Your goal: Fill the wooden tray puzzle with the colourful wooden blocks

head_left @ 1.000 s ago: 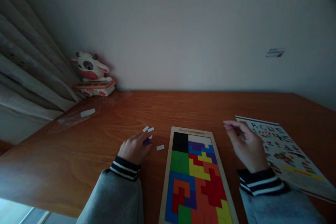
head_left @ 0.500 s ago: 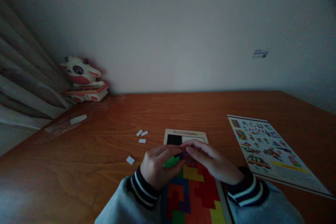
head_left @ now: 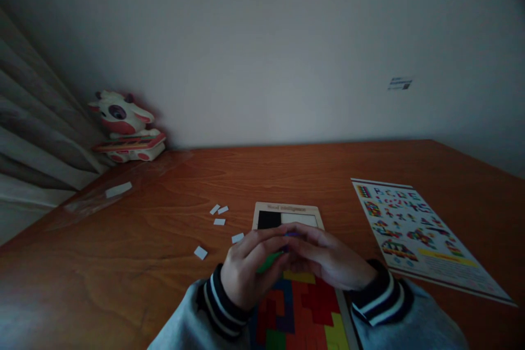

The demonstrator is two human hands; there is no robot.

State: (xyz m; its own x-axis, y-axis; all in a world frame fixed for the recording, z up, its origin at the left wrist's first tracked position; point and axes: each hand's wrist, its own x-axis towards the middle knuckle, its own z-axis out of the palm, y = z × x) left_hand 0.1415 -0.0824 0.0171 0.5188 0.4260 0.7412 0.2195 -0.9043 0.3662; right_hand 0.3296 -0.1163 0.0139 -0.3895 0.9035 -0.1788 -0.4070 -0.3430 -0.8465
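Observation:
A wooden puzzle board (head_left: 293,209) filled partly with coloured block pieces lies in front of me, its far end showing black and white bare areas. Above it my left hand (head_left: 254,262) and my right hand (head_left: 322,251) meet, fingers bent and tips together. Between the fingertips is a small purple puzzle piece (head_left: 292,234), mostly covered by the fingers. A green piece (head_left: 269,261) shows through the gap under my left fingers; whether it is held or lies on the board, I cannot tell. Red, orange, yellow and blue pieces fill the near part.
Several small white chips (head_left: 219,222) lie left of the board. A printed pattern sheet (head_left: 426,240) is on the right. At the back left sit a cow-shaped toy keyboard (head_left: 129,131) and, beside the curtain (head_left: 41,120), a white strip (head_left: 118,190) on the table (head_left: 123,268).
My fingers have drawn closer together around the purple piece, with the right hand's fingers more bent. The view has shifted slightly, and another white chip shows beside my left hand.

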